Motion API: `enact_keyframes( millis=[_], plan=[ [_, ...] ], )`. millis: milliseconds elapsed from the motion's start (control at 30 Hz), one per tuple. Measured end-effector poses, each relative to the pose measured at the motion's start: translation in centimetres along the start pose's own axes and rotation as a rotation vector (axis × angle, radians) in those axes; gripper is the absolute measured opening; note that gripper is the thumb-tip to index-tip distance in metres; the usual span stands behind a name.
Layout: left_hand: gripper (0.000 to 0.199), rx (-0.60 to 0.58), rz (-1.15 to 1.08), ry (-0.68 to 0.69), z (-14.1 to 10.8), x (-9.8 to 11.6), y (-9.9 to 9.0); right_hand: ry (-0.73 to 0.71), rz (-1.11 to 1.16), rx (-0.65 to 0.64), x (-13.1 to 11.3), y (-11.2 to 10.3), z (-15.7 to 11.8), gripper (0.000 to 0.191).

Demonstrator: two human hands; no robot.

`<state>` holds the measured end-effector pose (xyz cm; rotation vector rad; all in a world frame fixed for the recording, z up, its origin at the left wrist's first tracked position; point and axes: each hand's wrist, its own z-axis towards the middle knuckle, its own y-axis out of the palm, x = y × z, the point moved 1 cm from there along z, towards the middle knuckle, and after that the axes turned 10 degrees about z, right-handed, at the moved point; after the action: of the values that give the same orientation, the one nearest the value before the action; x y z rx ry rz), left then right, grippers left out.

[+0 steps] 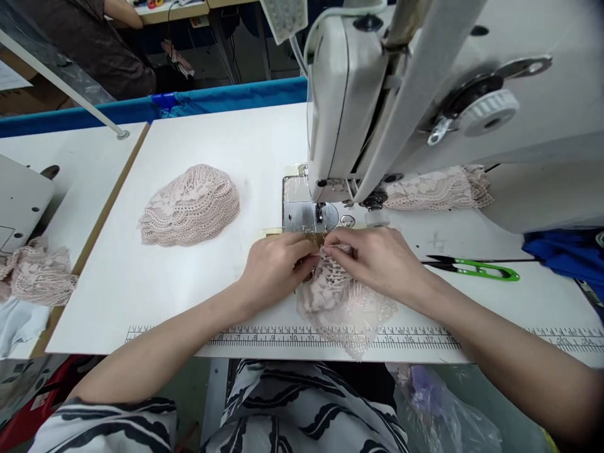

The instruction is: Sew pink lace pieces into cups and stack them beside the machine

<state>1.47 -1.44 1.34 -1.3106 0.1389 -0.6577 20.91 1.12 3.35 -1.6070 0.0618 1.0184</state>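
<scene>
A pale pink lace piece (330,286) lies bunched on the white table just in front of the sewing machine's metal needle plate (297,214). My left hand (278,264) pinches its upper edge from the left. From the right, my right hand (377,261) pinches the same edge, fingertips almost meeting the left ones. The lace hangs toward me over a printed ruler strip (264,336), its tip reaching the table's front edge. Above the hands stands the sewing machine head (335,107). The needle and presser foot are partly hidden behind it.
A stack of pink lace pieces (191,207) sits left. More lace (438,189) lies under the machine arm. Green-handled thread snips (476,268) rest right, near blue fabric (566,255). Another machine (23,201) and lace heap (40,277) are far left. A person (89,44) sits beyond.
</scene>
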Motion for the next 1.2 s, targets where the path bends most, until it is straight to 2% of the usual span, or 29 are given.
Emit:
enact_keyframes(
  millis=[133, 267, 367, 467, 533, 600, 667, 733, 833, 967, 1200],
  plan=[
    [0.018, 0.127, 0.206, 0.05, 0.1, -0.3, 0.6, -0.004, -0.167, 0.1, 1.3, 1.7, 0.7, 0.026],
    [0.011, 0.264, 0.392, 0.288, -0.1, -0.1, 0.2, 0.021, -0.219, 0.107, 1.8, 2.0, 1.2, 0.03],
    [0.017, 0.263, 0.436, 0.383, -0.6, 0.2, 0.2, 0.021, -0.261, 0.111, 1.9, 1.8, 1.4, 0.032],
    [0.023, 0.196, 0.44, 0.363, -0.8, 0.3, 0.3, -0.012, -0.409, 0.138, 1.8, 1.4, 1.0, 0.032],
    [0.025, 0.169, 0.421, 0.345, -0.8, 0.2, 0.3, -0.086, -0.532, 0.17, 1.5, 1.1, 0.4, 0.03],
    [0.024, 0.156, 0.402, 0.329, -0.6, 0.0, 0.2, -0.233, -0.612, 0.238, 1.0, 0.9, -0.3, 0.029],
    [0.024, 0.15, 0.389, 0.314, -0.4, -0.2, 0.2, -0.394, -0.632, 0.321, 0.4, 0.9, -0.8, 0.027],
    [0.024, 0.141, 0.385, 0.299, -0.2, -0.4, 0.2, -0.461, -0.62, 0.357, 0.0, 1.1, -1.0, 0.025],
    [0.026, 0.124, 0.406, 0.289, -0.1, -0.4, 0.3, -0.351, -0.596, 0.289, 0.2, 1.5, -0.7, 0.026],
    [0.027, 0.119, 0.486, 0.288, -0.2, -0.1, 0.1, -0.195, -0.58, 0.191, 0.7, 1.7, -0.3, 0.039],
    [0.03, 0.107, 0.51, 0.269, 0.0, -0.1, 0.4, -0.128, -0.625, 0.162, 1.2, 1.9, -0.2, 0.042]
  ],
)
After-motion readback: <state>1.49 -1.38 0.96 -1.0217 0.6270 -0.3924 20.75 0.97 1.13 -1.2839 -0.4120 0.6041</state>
